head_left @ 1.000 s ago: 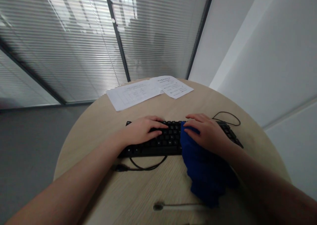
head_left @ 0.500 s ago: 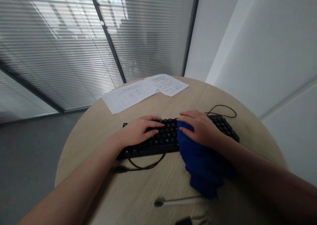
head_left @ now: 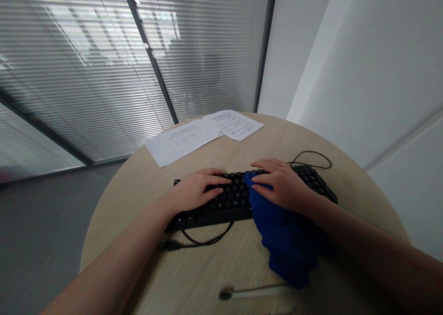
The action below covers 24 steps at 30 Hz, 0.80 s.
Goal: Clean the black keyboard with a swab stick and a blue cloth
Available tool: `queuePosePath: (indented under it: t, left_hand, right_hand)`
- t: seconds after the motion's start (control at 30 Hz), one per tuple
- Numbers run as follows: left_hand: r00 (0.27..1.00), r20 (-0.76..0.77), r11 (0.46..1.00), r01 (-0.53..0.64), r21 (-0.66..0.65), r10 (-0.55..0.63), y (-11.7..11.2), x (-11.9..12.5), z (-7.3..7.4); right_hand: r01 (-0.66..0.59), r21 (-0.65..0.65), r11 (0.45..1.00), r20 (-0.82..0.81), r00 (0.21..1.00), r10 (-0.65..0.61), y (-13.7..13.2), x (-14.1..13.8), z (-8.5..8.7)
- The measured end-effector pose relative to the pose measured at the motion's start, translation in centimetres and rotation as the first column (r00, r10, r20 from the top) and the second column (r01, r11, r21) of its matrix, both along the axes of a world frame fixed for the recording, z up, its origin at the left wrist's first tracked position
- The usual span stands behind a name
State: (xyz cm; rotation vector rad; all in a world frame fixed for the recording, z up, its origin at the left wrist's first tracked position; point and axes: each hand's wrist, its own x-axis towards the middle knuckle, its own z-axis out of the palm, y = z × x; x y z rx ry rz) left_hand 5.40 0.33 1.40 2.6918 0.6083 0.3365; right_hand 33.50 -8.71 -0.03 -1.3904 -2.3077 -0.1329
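Observation:
A black keyboard (head_left: 228, 199) lies across the middle of a round wooden table (head_left: 221, 259). My left hand (head_left: 195, 190) rests flat on the keyboard's left part, fingers stretched out and holding nothing. My right hand (head_left: 282, 183) presses down on a blue cloth (head_left: 284, 236), fingers laid over its upper edge on the keys. The cloth drapes from the keyboard's middle down onto the table toward me. The keyboard's right end shows beyond my right hand.
Two printed paper sheets (head_left: 204, 132) lie at the table's far edge. A black cable (head_left: 204, 241) loops in front of the keyboard, another cable (head_left: 311, 158) curls behind its right end. A thin brush (head_left: 252, 293) lies near the front edge. Glass walls with blinds stand behind.
My right hand and the blue cloth have slid a little to the left along the keyboard. My left hand has stayed in place. The view has shifted slightly.

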Motion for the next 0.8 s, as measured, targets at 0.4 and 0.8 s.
queuePosePath:
  t: [0.4,0.8]
  left_hand:
    - [1.000,-0.008,1.000,0.003,-0.001,-0.003,-0.01,-0.01,0.04]
    - [1.000,0.007,1.000,0.006,0.000,-0.006,0.02,0.03,0.02]
  right_hand:
    - [-0.056,-0.042,0.998,0.007,0.998,0.056,0.13,-0.02,0.18]
    - [-0.061,-0.052,0.997,0.003,0.998,0.062,0.08,-0.08,0.38]
